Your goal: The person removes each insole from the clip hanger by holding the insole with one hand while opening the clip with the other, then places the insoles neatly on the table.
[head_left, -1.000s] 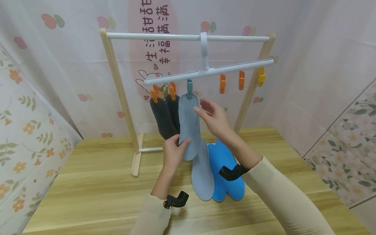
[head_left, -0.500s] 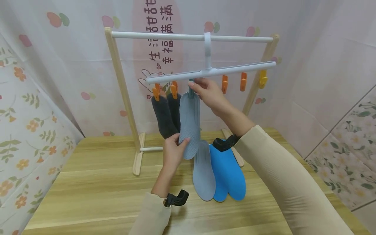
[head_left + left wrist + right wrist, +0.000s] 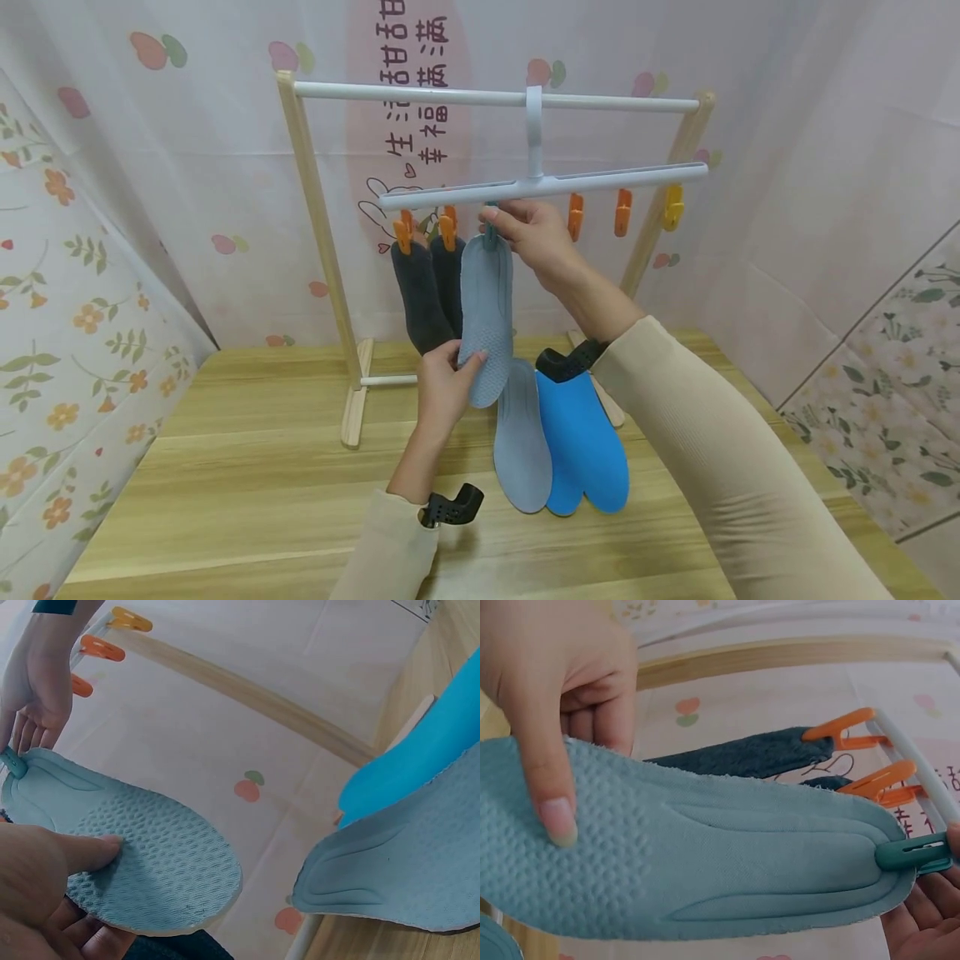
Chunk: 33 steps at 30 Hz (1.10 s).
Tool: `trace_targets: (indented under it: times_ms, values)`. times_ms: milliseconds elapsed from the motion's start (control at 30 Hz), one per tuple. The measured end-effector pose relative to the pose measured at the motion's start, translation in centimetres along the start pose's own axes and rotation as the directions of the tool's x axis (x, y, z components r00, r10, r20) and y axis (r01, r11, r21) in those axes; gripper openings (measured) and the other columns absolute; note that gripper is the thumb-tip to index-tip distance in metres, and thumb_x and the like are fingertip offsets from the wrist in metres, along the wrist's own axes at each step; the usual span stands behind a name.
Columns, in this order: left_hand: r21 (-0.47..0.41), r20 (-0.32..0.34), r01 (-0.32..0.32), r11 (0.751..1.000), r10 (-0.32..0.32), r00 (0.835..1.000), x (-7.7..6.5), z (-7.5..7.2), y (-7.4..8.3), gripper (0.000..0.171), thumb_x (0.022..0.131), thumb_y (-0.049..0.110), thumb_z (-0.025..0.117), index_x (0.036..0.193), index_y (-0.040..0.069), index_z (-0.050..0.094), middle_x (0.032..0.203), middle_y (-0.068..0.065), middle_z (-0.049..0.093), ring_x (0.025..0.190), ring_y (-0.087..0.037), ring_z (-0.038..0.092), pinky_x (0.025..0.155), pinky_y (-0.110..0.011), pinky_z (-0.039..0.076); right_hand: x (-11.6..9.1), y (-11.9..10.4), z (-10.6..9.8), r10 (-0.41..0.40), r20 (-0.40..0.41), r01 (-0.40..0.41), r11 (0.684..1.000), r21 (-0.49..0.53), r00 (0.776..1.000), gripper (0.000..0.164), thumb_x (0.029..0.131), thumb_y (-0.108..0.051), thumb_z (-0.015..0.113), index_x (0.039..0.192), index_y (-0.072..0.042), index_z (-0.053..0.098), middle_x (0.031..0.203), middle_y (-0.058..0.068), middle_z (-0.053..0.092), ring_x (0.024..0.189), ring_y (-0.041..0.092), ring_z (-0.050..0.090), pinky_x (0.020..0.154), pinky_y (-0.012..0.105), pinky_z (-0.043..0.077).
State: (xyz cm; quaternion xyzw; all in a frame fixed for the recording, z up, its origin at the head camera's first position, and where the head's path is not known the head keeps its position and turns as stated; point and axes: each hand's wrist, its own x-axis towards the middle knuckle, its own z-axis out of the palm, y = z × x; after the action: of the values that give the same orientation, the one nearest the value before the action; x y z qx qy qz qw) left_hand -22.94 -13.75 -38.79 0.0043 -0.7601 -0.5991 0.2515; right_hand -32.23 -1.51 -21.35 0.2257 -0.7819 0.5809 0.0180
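A grey insole (image 3: 486,325) hangs heel up under the white hanger (image 3: 585,182), its top edge in the jaws of a green clothespin (image 3: 911,853). My left hand (image 3: 444,385) pinches the insole low down, thumb on the dimpled front face and fingers behind. Up at the hanger bar, my right hand (image 3: 536,237) pinches the green clothespin between thumb and fingers. In the right wrist view the clothespin's tip overlaps the insole's heel edge. Just left, two dark insoles (image 3: 422,296) hang from orange clothespins (image 3: 447,229).
Another grey insole (image 3: 522,450) and two blue insoles (image 3: 592,442) lie on the wooden table (image 3: 247,500). Two orange clothespins (image 3: 622,212) and a yellow one (image 3: 673,208) hang at right. The hanger hooks over a rack with wooden posts (image 3: 318,225).
My right hand has moved up from beside the insole's top edge onto the green clothespin. My left hand keeps its pinch on the insole. The head view has shifted slightly.
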Motion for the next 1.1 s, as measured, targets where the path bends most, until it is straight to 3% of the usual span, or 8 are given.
trace_targets:
  times_ms: [267,633,900,1100]
  values:
    - [0.002,0.005,-0.008,1.000,0.008,1.000,-0.1,-0.1,0.1,0.018,0.091,0.010,0.075,0.102,-0.003,0.075,0.093,-0.019,0.077,0.077,-0.021,0.072,0.067,-0.031,0.060,0.4,0.0,0.3,0.037,-0.049,-0.031,0.993,0.111,0.998,0.037,0.100,-0.025,0.064,0.130,-0.004,0.068,0.122,0.014,0.072,0.115,0.023,0.069,0.110,0.039,0.050]
    - [0.019,0.028,0.001,1.000,-0.002,1.000,-0.4,-0.6,0.5,0.018,0.091,0.012,0.076,0.101,-0.003,0.075,0.094,-0.019,0.077,0.080,-0.023,0.073,0.069,-0.033,0.061,0.7,0.0,0.5,0.055,-0.076,-0.045,0.990,0.132,0.996,0.035,0.099,-0.025,0.065,0.128,-0.005,0.069,0.121,0.014,0.073,0.115,0.023,0.070,0.107,0.038,0.053]
    - [0.113,0.099,0.047,0.992,-0.059,0.993,-2.4,-1.2,0.7,0.018,0.091,0.013,0.076,0.103,0.000,0.076,0.093,-0.015,0.077,0.075,-0.018,0.069,0.066,-0.030,0.058,0.7,-0.1,0.1,0.051,-0.048,-0.045,0.991,0.123,0.998,0.035,0.100,-0.023,0.064,0.130,-0.005,0.067,0.125,0.016,0.071,0.116,0.026,0.070,0.103,0.037,0.055]
    - [0.092,0.171,0.062,0.994,-0.077,0.982,-4.9,-0.6,0.9,0.018,0.089,0.012,0.077,0.103,0.000,0.077,0.091,-0.014,0.077,0.071,-0.013,0.066,0.064,-0.026,0.057,0.6,0.3,-0.4,0.043,-0.029,-0.038,0.988,0.149,0.999,0.038,0.100,-0.023,0.063,0.133,-0.005,0.065,0.128,0.017,0.069,0.119,0.028,0.068,0.105,0.037,0.053]
